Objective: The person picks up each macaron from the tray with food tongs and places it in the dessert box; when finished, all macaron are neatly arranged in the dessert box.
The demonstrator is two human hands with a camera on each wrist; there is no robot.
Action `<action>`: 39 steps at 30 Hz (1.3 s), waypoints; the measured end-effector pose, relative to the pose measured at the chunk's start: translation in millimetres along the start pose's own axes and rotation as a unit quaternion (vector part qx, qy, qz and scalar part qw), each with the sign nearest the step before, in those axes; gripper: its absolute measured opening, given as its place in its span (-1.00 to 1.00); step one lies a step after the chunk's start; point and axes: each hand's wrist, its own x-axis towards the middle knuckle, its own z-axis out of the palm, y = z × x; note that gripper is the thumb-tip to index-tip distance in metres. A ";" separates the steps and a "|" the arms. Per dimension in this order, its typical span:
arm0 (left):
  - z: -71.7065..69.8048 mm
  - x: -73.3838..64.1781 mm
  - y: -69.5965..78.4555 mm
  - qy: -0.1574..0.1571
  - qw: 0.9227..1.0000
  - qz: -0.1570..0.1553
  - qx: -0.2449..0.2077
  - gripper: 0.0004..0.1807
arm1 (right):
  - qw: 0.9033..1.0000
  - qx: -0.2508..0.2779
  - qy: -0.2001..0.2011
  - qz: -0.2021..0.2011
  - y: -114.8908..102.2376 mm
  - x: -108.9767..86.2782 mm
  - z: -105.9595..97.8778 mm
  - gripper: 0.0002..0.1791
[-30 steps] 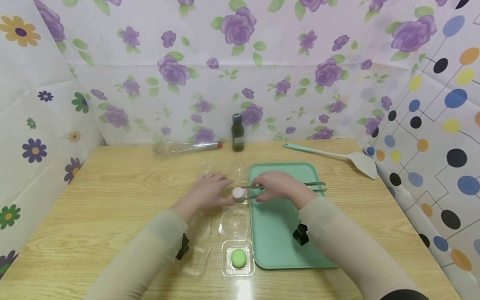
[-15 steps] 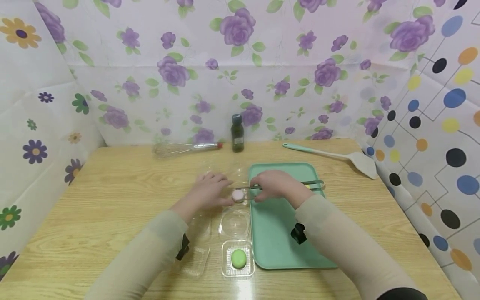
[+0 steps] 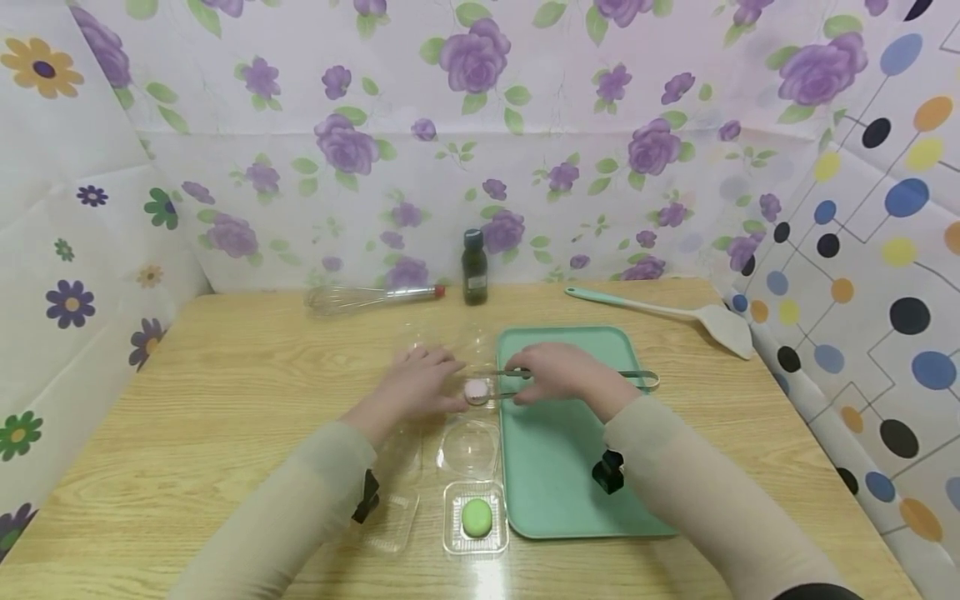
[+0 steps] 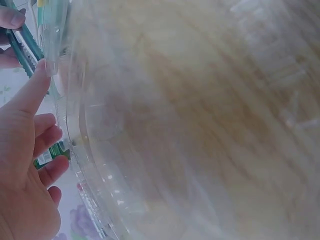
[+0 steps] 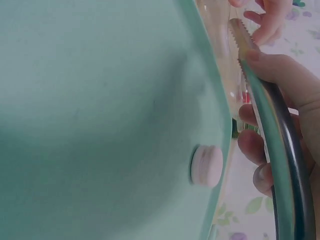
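My right hand [image 3: 555,371] holds metal tongs [image 5: 285,160] over the far part of the green tray [image 3: 570,467], thumb on one side and fingers on the other. The toothed tips reach left past the tray's edge, either side of a pale pink macaron [image 3: 476,391] in a small clear plastic container. Beside that container is my left hand [image 3: 420,383], its thumb at the container's edge and its other fingers relaxed. In the right wrist view another pale pink macaron [image 5: 206,166] rests on the tray near its rim; in the head view my right hand and forearm hide it.
A green macaron [image 3: 477,517] sits in a clear container close to me, among open clear lids [image 3: 468,448]. Behind lie a whisk [image 3: 375,297] and a spatula [image 3: 675,312], with a dark bottle [image 3: 475,268] standing between them. Patterned cloth surrounds the table.
My right hand shifts slightly to the right with the tongs, whose looped end now sticks out a little farther past the tray. My left hand stays in place.
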 end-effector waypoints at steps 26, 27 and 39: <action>-22.7 -28.4 -34.2 0.012 0.999 -0.029 -0.042 -0.16 | 0.998 0.040 0.047 0.010 62.6 -55.6 2.2 -0.49; -23.3 -29.9 -38.4 0.016 0.998 -0.030 -0.046 -0.17 | 0.998 0.040 0.046 0.012 64.8 -57.6 2.3 -0.49; -24.0 -47.5 -71.0 0.004 0.998 -0.042 -0.039 -0.21 | 0.996 0.046 0.051 0.063 95.5 -86.0 4.0 -0.46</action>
